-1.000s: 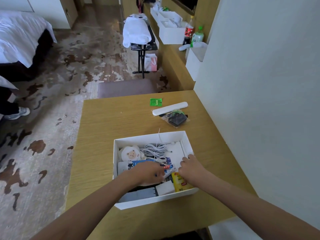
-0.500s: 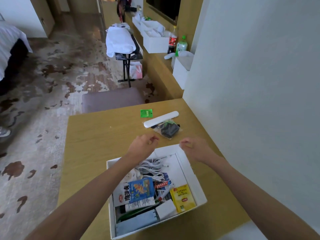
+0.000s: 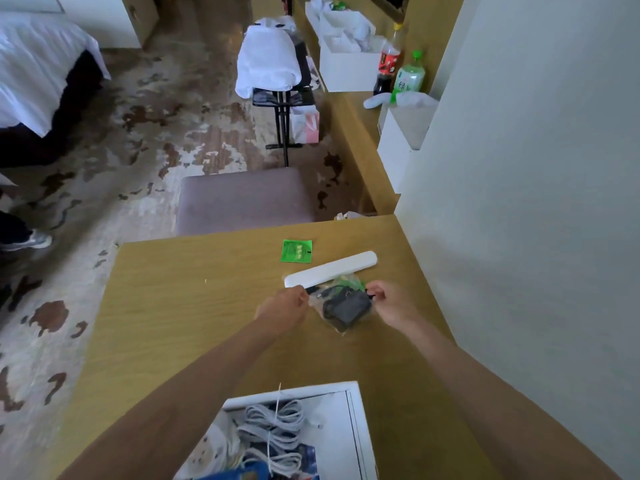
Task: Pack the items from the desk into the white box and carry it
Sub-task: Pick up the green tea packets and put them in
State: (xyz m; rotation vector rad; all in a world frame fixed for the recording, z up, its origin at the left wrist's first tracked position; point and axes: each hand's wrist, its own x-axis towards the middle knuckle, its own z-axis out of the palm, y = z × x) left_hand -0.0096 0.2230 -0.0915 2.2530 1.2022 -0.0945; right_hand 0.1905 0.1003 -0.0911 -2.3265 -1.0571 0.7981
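Observation:
A clear plastic bag with a black item (image 3: 345,306) lies on the wooden desk (image 3: 194,306). My left hand (image 3: 284,308) pinches its left edge and my right hand (image 3: 393,304) pinches its right edge. Just behind the bag lies a long white case (image 3: 332,268), and a small green packet (image 3: 296,250) sits farther back. The white box (image 3: 360,438) is at the near edge, partly cut off, holding a coiled white cable (image 3: 277,427) and other items.
A white wall (image 3: 519,202) borders the desk on the right. A grey stool (image 3: 242,199) stands beyond the far edge. Farther off are a luggage rack with white cloth (image 3: 268,60), a counter with bottles (image 3: 398,64) and white boxes, and a bed (image 3: 34,71) at left.
Both hands left the white box and reached forward across the desk to the clear bag, closing on its two sides. The view tilted forward, so the box slid toward the bottom edge.

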